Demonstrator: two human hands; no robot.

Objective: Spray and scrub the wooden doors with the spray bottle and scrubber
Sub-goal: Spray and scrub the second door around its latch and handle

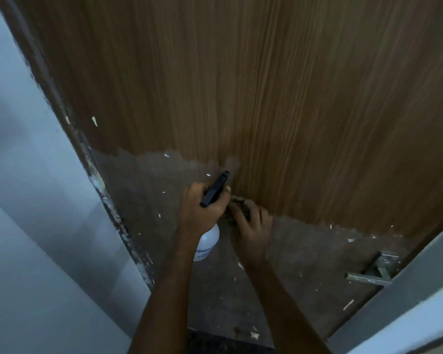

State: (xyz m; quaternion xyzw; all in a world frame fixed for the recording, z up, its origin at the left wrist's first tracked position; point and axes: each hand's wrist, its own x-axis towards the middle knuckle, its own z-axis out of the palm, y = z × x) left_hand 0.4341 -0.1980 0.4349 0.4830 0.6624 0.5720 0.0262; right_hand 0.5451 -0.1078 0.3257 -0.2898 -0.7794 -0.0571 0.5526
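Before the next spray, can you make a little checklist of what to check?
1. Left hand grips the spray bottle: ok.
2. Nozzle points at the wooden door: ok.
3. Right hand holds the scrubber against the door: ok.
4. Scrubber clear of the spray path: not ok, it sits just beside the nozzle.
5. Liquid left in the bottle: cannot tell.
6. Dull patch left to scrub: not ok.

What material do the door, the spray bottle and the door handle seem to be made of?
Door: wood or wood-grain veneer, brown with fine vertical streaks; the lower part looks duller and grey, with pale flecks.
Spray bottle: apparently plastic, a white, slightly translucent body with a matte black trigger head.
Door handle: probably metal, grey with a brushed sheen.
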